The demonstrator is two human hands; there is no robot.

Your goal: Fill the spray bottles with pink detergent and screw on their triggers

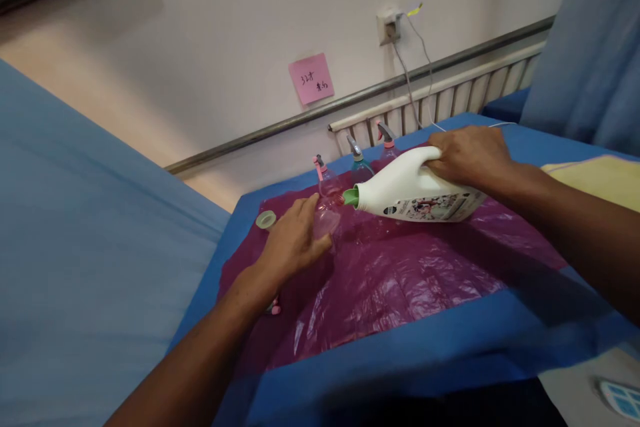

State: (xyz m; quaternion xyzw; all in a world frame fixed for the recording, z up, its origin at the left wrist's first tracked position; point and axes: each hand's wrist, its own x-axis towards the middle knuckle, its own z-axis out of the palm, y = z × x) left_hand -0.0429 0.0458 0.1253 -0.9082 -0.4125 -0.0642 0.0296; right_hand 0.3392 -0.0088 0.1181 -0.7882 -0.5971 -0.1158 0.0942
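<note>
My right hand (470, 157) grips the handle of a white jug-shaped bottle (400, 187) with a printed label, tilted with its green spout (351, 197) pointing left. Just below the spout is a clear plastic bottle (327, 221). My left hand (295, 237) is curved around this clear bottle, thumb on the near side and fingers on the far side. A pale round cap (266, 219) lies left of it. Under my left wrist a small pink-tipped piece (275, 308), perhaps a spray head, is partly hidden.
Behind stand a clear spray bottle (330, 181) with a pink trigger, a teal one (361, 170) and another pink one (389, 152). Purple plastic sheeting (400, 273) covers part of the blue table (345, 373). A yellow cloth (600, 180) lies right; blue curtains (90, 233) hang left.
</note>
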